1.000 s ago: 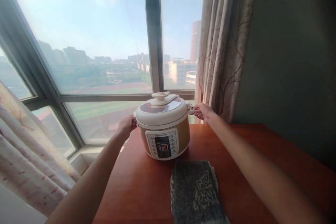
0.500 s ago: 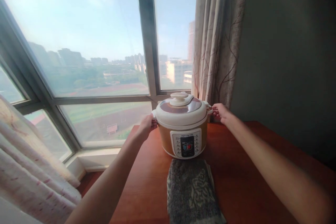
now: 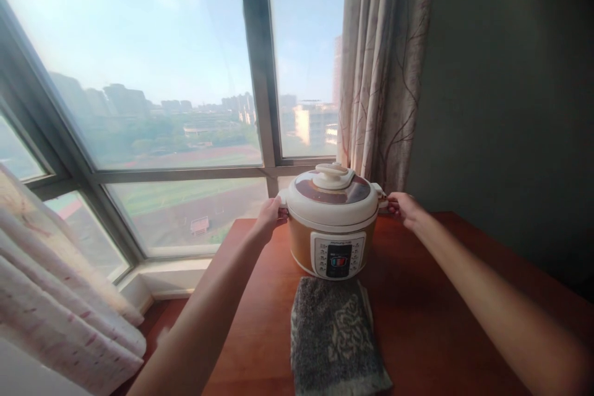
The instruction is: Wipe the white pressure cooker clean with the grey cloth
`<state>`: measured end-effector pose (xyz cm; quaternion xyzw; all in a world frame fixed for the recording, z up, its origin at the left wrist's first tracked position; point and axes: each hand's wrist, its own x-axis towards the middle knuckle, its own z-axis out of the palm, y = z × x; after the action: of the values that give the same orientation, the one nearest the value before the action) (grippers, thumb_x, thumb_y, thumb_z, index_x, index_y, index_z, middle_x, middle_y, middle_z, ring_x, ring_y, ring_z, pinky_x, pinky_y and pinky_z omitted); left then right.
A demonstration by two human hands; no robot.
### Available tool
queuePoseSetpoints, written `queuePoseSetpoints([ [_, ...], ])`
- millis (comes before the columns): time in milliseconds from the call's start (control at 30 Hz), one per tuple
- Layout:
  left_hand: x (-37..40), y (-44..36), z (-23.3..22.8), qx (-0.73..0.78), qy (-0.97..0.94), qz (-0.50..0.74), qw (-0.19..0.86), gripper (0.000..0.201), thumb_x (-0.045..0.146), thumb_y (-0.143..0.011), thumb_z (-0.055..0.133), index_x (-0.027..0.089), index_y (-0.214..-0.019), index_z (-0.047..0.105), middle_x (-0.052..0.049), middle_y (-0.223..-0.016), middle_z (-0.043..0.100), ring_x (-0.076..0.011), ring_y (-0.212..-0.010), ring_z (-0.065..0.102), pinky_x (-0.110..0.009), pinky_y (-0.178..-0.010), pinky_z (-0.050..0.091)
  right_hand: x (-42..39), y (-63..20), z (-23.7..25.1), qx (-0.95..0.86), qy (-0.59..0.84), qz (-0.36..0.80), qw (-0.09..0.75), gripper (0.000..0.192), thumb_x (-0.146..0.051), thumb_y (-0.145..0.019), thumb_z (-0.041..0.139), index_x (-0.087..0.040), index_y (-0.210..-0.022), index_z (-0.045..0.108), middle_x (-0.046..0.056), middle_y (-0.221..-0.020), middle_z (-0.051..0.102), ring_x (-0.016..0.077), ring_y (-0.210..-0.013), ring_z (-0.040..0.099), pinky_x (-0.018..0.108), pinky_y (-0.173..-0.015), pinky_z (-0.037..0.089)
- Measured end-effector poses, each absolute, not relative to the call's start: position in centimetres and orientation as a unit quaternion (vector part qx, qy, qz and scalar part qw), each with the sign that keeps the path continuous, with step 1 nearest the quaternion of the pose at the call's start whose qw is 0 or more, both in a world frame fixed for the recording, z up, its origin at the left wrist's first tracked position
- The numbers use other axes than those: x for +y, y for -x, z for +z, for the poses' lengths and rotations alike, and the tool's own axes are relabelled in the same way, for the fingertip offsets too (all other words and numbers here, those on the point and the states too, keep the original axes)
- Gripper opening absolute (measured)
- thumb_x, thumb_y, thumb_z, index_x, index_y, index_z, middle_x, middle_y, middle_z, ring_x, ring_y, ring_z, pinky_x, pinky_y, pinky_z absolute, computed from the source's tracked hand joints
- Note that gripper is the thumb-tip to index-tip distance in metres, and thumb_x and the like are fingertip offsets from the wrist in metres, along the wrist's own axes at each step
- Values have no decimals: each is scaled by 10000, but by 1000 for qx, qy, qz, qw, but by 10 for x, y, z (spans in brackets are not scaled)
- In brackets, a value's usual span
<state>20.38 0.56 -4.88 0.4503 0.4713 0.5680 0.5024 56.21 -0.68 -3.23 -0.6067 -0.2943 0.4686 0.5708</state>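
A big pot cooker (image 3: 332, 223) stood on the far part of a red-brown wooden surface (image 3: 431, 309), close to the window (image 3: 153, 86). It was white on top and gold around the sides, with a round lid and a knob (image 3: 331, 174) in the middle of the lid. A small panel with buttons (image 3: 338, 255) faced the near side. The left hand (image 3: 270, 213) was at the left side of the cooker, and its grip was closed around the little handle that sticks out there. The fingers were curled on the handle, so the handle was mostly hidden. The right hand (image 3: 404, 207) was at the right side of the cooker, and its grip was closed on the other little handle in the same way. Both arms reached out long from the near edge toward the cooker, one on each side. Whether the cooker's bottom sat on the surface or was a bit above it could not be told. Just near of the cooker lay a folded gray towel (image 3: 336, 337) with a pale pattern on it, flat on the surface and almost touching the cooker's bottom edge. A light curtain (image 3: 385, 68) with thin branch lines hung at the far right, just behind the cooker. Another pale curtain (image 3: 55, 297) hung at the near left. A dark wall (image 3: 510, 105) stood on the right.
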Motion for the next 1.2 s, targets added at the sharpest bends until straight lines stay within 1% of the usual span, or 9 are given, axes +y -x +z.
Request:
queuePoseSetpoints([
  [167, 6, -206, -47, 464, -453, 588, 483, 207, 309, -815, 597, 163, -687, 525, 16, -541, 525, -76, -453, 454, -197, -485, 385, -11, -557, -36, -286, 597, 470, 584, 170, -92, -799, 506, -154, -649, 557, 49, -527, 628, 67, -378, 401, 151, -336, 244],
  [367, 9, -207, -47, 462, -448, 600, 476, 193, 276, -750, 582, 160, -614, 509, 13, -494, 506, -66, -415, 407, -188, -443, 317, -21, -557, -39, -282, 578, 481, 596, 172, -67, -748, 555, -158, -602, 551, 17, -470, 580, 64, -370, 408, 159, -336, 250],
  [567, -1, -206, -45, 460, -451, 602, 472, 167, 246, -727, 566, 162, -596, 509, 15, -486, 503, -69, -411, 399, -195, -439, 311, -34, -559, -44, -286, 552, 494, 607, 163, -65, -741, 578, -140, -596, 589, 18, -479, 584, 63, -383, 438, 156, -343, 273],
  [800, -11, -209, -46, 451, -447, 618, 464, 200, 287, -750, 569, 172, -601, 502, 31, -489, 475, -71, -426, 392, -196, -449, 321, -40, -557, -46, -279, 510, 522, 625, 154, -97, -793, 590, -126, -650, 638, 21, -529, 613, 64, -409, 468, 152, -367, 322],
  [867, -12, -210, -48, 449, -448, 621, 461, 208, 297, -752, 570, 178, -599, 497, 30, -493, 478, -74, -429, 397, -200, -453, 331, -46, -557, -49, -271, 493, 530, 634, 144, -110, -817, 583, -128, -694, 657, 28, -579, 642, 67, -432, 490, 155, -383, 346],
  [1000, -15, -211, -50, 450, -457, 618, 454, 244, 328, -767, 570, 185, -587, 487, 27, -483, 481, -80, -425, 402, -206, -457, 347, -75, -554, -63, -239, 475, 531, 660, 108, -120, -826, 583, -159, -775, 669, 26, -668, 677, 86, -515, 561, 170, -459, 428],
  [1100, -18, -211, -50, 454, -467, 611, 450, 283, 344, -784, 560, 187, -565, 474, 26, -468, 472, -80, -409, 399, -207, -448, 341, -113, -538, -80, -231, 453, 528, 680, 38, -155, -789, 660, -166, -820, 680, -9, -638, 630, 89, -536, 552, 175, -473, 408],
  [1167, -18, -210, -51, 458, -473, 606, 447, 293, 342, -794, 543, 186, -557, 470, 26, -466, 467, -79, -402, 398, -205, -442, 333, -142, -516, -90, -276, 434, 527, 677, 129, -251, -765, 748, -172, -839, 677, -16, -655, 618, 102, -577, 558, 195, -516, 422],
  [1200, -18, -210, -51, 460, -475, 603, 446, 297, 343, -800, 534, 186, -557, 468, 25, -468, 467, -78, -401, 397, -204, -440, 331, -157, -503, -94, -320, 435, 524, 658, 182, -319, -780, 755, -172, -857, 680, -14, -658, 611, 111, -594, 555, 207, -531, 422],
])
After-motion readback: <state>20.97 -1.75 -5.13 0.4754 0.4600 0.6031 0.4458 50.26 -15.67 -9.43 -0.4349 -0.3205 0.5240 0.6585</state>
